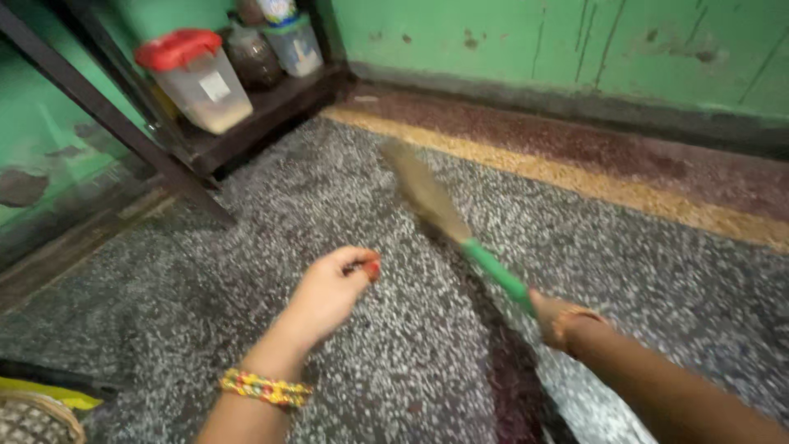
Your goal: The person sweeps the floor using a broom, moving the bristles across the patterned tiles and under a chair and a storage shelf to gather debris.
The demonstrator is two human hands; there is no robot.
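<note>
Speckled grey terrazzo floor [370, 362], green painted walls [534, 41] with chipped patches, a yellow strip [575, 177] and a dark red border band [592, 144] running along the far wall.

Far left, bottom corner: edge of a woven basket [33, 421] with something yellow [49, 396] beside it, mostly cut off, can't tell more.

Upper left: dark metal rack [107, 111] with a low shelf [263, 115] just off the floor. On it a clear plastic tub with a red lid [197, 78], a dark round jar [253, 57] and a pale container [296, 45] behind. Keeping them on the shelf likely leaves the floor under them free.

Centre: left hand [329, 292], beaded bracelet [265, 388] on the wrist, hangs out over the floor. Fingers curled loosely together with the thumb against the fingertips; something small and dark seems pinched there, too blurred to confirm. It touches neither the broom nor the floor, probably held out for balance.

Right of centre: broom [427, 193], straw head blurred and low over the floor near the yellow strip, green handle [493, 271] running back down to the right.

Right: right hand [552, 316] clamped around the lower end of the green handle, bangle [571, 322] at the wrist, arm stretched in from the bottom right. One-handed end grip gives long reach, and the shallow angle keeps the straw flat to the floor. Hands well apart.
</note>
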